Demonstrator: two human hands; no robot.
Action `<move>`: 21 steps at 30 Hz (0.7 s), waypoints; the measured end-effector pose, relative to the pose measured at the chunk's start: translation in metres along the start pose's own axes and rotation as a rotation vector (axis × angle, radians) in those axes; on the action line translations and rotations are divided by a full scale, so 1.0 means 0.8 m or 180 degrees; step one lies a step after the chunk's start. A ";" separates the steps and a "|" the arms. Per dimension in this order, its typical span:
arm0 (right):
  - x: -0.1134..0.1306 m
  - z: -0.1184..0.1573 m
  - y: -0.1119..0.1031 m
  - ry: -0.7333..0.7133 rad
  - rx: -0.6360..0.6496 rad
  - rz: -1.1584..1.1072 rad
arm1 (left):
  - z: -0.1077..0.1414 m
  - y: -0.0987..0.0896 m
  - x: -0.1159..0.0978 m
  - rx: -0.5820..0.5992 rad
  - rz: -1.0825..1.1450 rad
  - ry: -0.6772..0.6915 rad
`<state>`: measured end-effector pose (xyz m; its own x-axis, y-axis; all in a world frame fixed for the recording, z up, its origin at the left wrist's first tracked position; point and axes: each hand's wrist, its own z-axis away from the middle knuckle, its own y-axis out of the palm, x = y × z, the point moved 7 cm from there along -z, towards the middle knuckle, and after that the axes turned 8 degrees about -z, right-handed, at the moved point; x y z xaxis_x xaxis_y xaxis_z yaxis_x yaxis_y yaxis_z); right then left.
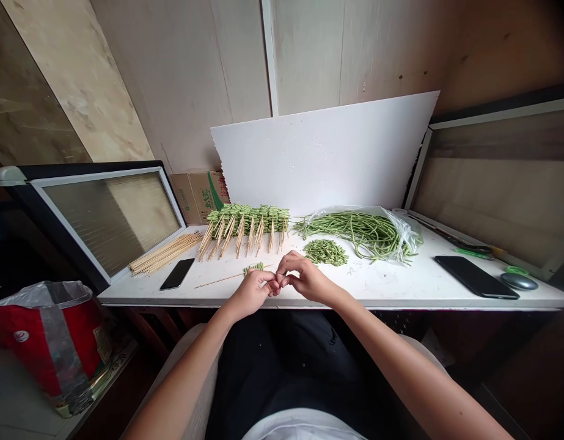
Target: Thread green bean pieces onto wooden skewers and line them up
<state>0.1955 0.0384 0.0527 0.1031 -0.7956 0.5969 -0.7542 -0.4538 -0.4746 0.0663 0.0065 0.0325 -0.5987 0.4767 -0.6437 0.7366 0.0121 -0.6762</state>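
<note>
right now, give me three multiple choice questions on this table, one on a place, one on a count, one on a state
1. Where is the loose heap of cut green beans?
A) on the table in front of the plastic bag
B) in the red bin
C) on the cardboard box

2. How many smartphones lie on the white table?
A) one
B) two
C) four

3. What state is the skewer beside the left hand in?
A) bare
B) bean pieces threaded on it
C) snapped in half

1: A, the heap sits on the tabletop before the bag.
2: B, one lies left, one right.
3: B, green pieces show near its end.
</note>
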 end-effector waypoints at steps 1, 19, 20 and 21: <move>-0.003 0.000 -0.001 0.0063 0.0079 -0.0101 | 0.001 0.003 0.000 0.0075 0.0025 -0.0012; -0.111 0.029 -0.086 0.1054 -0.0397 0.1150 | 0.000 -0.043 0.059 -0.0180 0.0331 -0.0431; -0.125 0.034 -0.087 0.1143 -0.0360 0.1211 | 0.001 -0.040 0.061 -0.0164 0.0314 -0.0457; -0.138 0.040 -0.087 0.1228 -0.0333 0.1253 | 0.000 -0.038 0.063 -0.0145 0.0283 -0.0480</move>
<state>0.2572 0.1447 -0.0008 -0.4291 -0.6835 0.5905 -0.7502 -0.0944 -0.6544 0.0138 0.0299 0.0202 -0.5684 0.3406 -0.7490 0.8002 0.0172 -0.5995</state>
